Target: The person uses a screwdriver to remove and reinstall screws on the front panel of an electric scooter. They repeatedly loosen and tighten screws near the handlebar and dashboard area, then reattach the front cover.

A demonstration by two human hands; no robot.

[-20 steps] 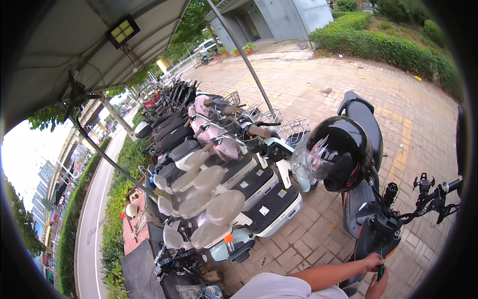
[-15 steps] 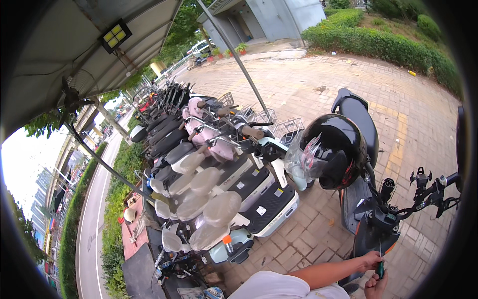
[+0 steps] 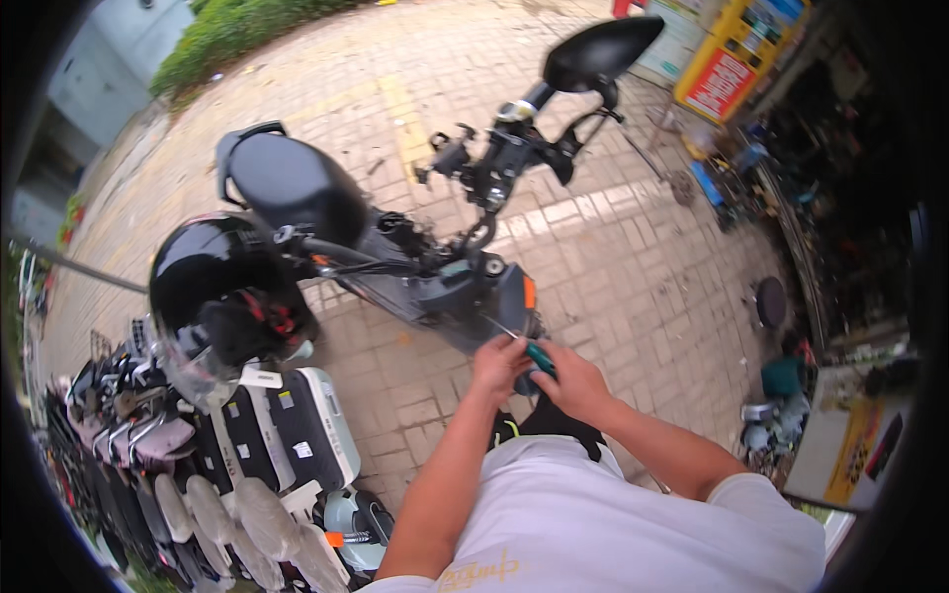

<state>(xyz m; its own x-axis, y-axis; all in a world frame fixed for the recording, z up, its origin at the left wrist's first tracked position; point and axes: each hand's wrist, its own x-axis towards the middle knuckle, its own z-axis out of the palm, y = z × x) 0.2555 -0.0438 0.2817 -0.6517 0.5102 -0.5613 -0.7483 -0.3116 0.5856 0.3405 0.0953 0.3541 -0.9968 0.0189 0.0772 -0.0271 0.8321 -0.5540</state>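
A screwdriver with a green handle points up and left at the front panel of a dark electric scooter. My right hand is closed around the green handle. The fingers of my left hand pinch the thin shaft just ahead of the handle. The shaft's tip lies against or just in front of the panel, near an orange reflector; blur hides whether it touches. A glossy black helmet hangs at the scooter's left handlebar end, beside the black seat.
Parked scooters with plastic-wrapped seats crowd the lower left. A black mirror juts from the scooter's far handlebar. At the right are a round stool, a cluttered workshop front and a yellow-and-red sign. Brick paving surrounds the scooter.
My view has swung right and down, so the scooter and both hands now sit near the middle. Both hands still hold the screwdriver, with its tip close to the front panel.
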